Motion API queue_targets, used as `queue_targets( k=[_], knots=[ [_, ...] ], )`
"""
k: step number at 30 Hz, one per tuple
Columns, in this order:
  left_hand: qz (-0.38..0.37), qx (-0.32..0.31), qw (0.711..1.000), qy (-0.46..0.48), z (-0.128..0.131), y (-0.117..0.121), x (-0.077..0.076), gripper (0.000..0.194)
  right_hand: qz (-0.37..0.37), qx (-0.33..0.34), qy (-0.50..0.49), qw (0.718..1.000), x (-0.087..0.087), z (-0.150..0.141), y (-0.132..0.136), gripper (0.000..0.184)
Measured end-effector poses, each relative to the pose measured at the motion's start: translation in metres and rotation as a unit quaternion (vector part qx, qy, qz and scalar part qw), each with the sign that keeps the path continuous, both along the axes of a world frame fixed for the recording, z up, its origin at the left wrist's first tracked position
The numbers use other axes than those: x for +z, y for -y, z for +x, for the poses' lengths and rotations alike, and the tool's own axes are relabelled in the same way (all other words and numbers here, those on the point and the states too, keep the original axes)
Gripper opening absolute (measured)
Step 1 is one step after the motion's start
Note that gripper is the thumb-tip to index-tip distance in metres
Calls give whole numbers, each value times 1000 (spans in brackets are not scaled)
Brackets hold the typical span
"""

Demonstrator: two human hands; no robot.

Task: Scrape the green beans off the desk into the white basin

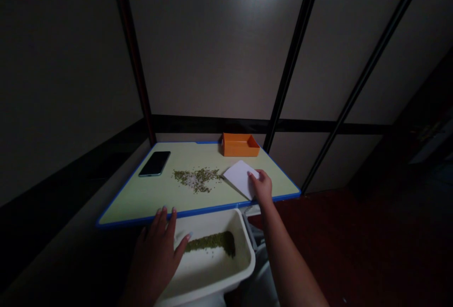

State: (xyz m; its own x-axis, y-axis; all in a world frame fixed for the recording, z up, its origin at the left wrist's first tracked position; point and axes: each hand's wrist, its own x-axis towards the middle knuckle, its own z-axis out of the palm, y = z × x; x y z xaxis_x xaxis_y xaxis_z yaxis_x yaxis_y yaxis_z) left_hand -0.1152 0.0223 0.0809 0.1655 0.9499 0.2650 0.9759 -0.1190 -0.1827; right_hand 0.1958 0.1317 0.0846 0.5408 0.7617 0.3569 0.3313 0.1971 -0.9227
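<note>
A white sheet of stiff paper or card (239,177) is pinched in my right hand (261,185), its left corner close to a scatter of small green grains (202,179). Some whitish bits lie among those grains on the pale green tabletop (141,205). My left hand (159,241) is spread, fingertips by the table's blue front edge and thumb over the white tub (249,255). A heap of the same green grains (212,242) lies inside the tub, partly hidden by my left hand.
An orange open box (240,149) stands at the table's back right. A dark-screened phone (155,163) lies at the left. Behind the table rises a panelled wall (212,61) with dark strips. The reddish floor (347,236) shows at right.
</note>
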Motion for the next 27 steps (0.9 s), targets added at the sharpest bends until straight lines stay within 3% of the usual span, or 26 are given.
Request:
queue_targets(
  k=[8,15,27],
  knots=[
    [18,-12,1000,12,0,-1,-1,64,-20,7,52,998,-1,-8,8,33],
    [-19,8,1000,-2,1,0,3,64,-38,-23,91,995,-2,-10,10,38],
    [-15,2,1000,1,-2,0,0,64,-24,-67,82,994,-3,-3,17,40]
  ],
)
